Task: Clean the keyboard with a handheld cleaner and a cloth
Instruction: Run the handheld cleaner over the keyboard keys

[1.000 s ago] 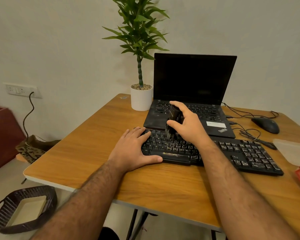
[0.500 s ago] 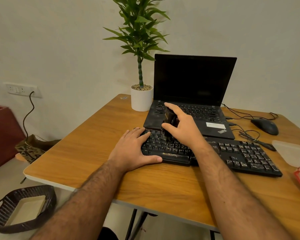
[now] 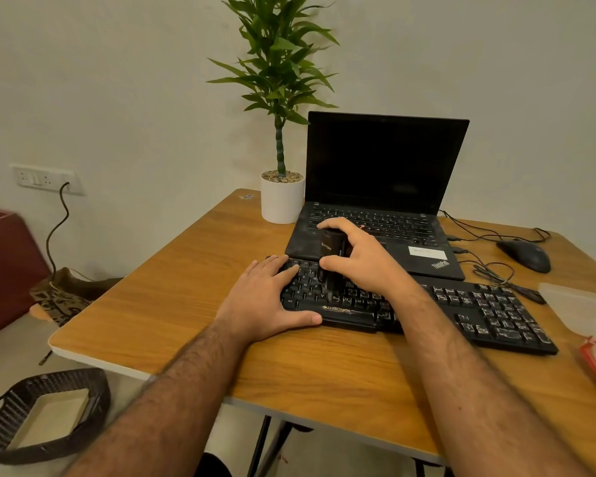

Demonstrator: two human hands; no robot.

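While left hand [image 3: 267,301] flat on keyboard [image 3: 461,304], right hand [image 3: 365,259] gripping cleaner [image 3: 331,247], now further left.

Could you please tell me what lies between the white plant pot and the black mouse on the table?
In the head view, the open black laptop stands between the white plant pot and the black mouse.

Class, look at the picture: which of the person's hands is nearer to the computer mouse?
Right. The right hand grips the cleaner mid-keyboard, closer to the mouse; the left hand rests farther away, at the keyboard's left end.
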